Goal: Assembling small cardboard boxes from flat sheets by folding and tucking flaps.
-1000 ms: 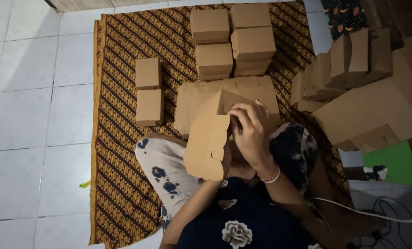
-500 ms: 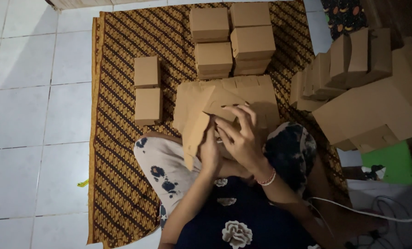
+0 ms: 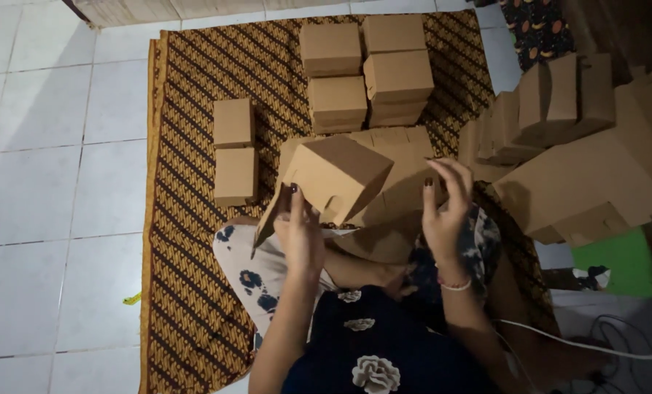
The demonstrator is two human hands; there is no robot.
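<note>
A brown cardboard box [image 3: 339,177], partly opened into shape with a loose flap hanging at its lower left, is held up in front of me. My left hand [image 3: 299,232] grips it from below at the left side. Raised beside the box's right side, my right hand [image 3: 443,206] has its fingers spread and bent, with a thin bracelet on the wrist. Whether that hand touches the box I cannot tell. Under the box lies a stack of flat cardboard blanks [image 3: 406,157] on a brown patterned mat [image 3: 187,241].
Two folded boxes [image 3: 235,152] sit side by side at the left of the mat. Several stacked folded boxes [image 3: 366,73] stand at the far end. A heap of cardboard pieces [image 3: 581,153] fills the right. White cable [image 3: 581,343] runs at lower right. White floor tiles [image 3: 49,182] lie left.
The flat blank has been opened into a box shape. My hands have moved apart, the left to the box's lower left and the right out to its right side.
</note>
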